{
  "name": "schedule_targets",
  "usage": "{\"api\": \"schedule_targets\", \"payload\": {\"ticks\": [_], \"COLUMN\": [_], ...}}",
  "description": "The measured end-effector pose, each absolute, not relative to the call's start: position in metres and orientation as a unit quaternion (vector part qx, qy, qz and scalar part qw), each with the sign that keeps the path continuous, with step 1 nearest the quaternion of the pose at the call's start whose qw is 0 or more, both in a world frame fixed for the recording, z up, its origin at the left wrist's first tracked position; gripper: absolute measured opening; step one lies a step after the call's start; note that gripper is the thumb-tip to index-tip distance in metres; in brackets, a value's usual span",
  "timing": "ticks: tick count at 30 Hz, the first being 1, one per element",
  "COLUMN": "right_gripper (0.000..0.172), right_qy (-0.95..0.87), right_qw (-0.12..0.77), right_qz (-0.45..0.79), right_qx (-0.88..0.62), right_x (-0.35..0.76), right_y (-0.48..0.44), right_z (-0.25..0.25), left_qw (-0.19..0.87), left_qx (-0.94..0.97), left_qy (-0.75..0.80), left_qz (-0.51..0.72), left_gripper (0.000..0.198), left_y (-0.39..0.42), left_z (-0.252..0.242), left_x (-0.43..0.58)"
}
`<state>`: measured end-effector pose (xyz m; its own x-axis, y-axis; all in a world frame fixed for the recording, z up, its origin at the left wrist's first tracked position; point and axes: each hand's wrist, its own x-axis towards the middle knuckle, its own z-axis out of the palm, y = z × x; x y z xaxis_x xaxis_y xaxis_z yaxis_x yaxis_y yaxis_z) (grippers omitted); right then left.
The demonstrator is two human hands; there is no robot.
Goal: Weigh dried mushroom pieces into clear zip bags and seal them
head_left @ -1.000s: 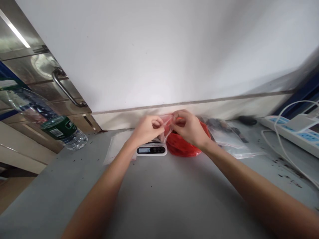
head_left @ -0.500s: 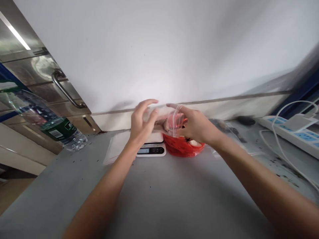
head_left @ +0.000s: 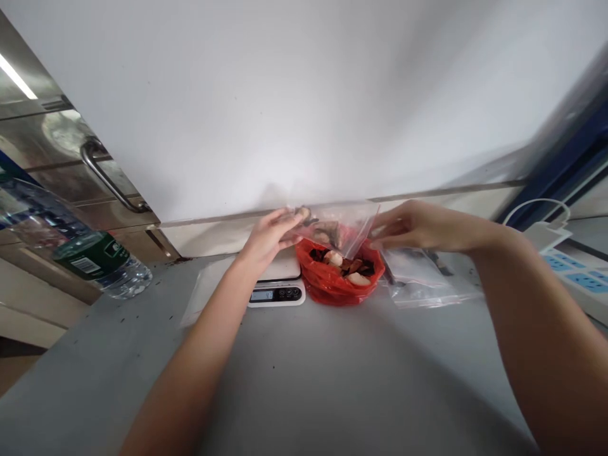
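Note:
A clear zip bag [head_left: 351, 218] with a few brown dried pieces in it is held sideways, raised over the red plastic bag. My left hand [head_left: 270, 239] grips its left end, fingers closed around the film beside the pieces. At the zip edge on the other end, my right hand [head_left: 422, 227] has its fingertips pinched together. Below, the open red plastic bag [head_left: 332, 291] shows dark and pale dried pieces inside. A white digital scale [head_left: 278, 295] sits left of it, its platform partly behind my left hand; the display is lit, but its figures are too small to read.
Flat clear bags [head_left: 199, 288] lie left of the scale. More zip bags [head_left: 422, 285], some with dark contents, lie at the right. A large plastic bottle [head_left: 102, 256] stands at the left; a power strip [head_left: 579, 278] with a white cable lies far right.
The zip bag has swung out to the right and now lies sideways between my hands. My right hand has moved right, uncovering the red bag's mouth, and my left fingers have closed on the bag.

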<state>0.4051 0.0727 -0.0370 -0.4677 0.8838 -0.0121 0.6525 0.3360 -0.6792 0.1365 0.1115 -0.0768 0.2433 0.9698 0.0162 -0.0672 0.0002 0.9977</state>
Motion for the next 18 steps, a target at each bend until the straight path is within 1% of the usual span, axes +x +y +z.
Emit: {"api": "schedule_targets", "payload": {"ticks": [2, 4, 7, 9, 13, 16, 18], "right_gripper": [0.040, 0.042, 0.032, 0.025, 0.035, 0.033, 0.033], "right_qy": [-0.781, -0.750, -0.721, -0.715, -0.748, -0.773, -0.776], "right_qw": [0.119, 0.099, 0.111, 0.131, 0.146, 0.131, 0.139], "right_qz": [0.307, 0.285, 0.263, 0.262, 0.247, 0.233, 0.228], "right_qx": [-0.531, -0.589, -0.631, -0.635, -0.598, -0.575, -0.571], "right_x": [0.415, 0.418, 0.415, 0.411, 0.406, 0.402, 0.400], "right_y": [0.073, 0.072, 0.073, 0.075, 0.080, 0.079, 0.075], "right_z": [-0.034, -0.033, -0.034, -0.036, -0.039, -0.038, -0.036], "left_qw": [0.557, 0.547, 0.516, 0.476, 0.386, 0.362, 0.352], "left_qx": [0.548, 0.546, 0.571, 0.612, 0.701, 0.739, 0.748], "left_qy": [0.418, 0.425, 0.435, 0.432, 0.391, 0.336, 0.313], "left_qz": [0.464, 0.471, 0.468, 0.461, 0.456, 0.459, 0.468], "left_gripper": [0.020, 0.018, 0.016, 0.015, 0.016, 0.013, 0.012], "left_y": [0.117, 0.121, 0.122, 0.121, 0.121, 0.121, 0.120], "left_z": [-0.075, -0.074, -0.068, -0.062, -0.050, -0.046, -0.044], "left_x": [0.140, 0.144, 0.151, 0.156, 0.167, 0.174, 0.177]}}
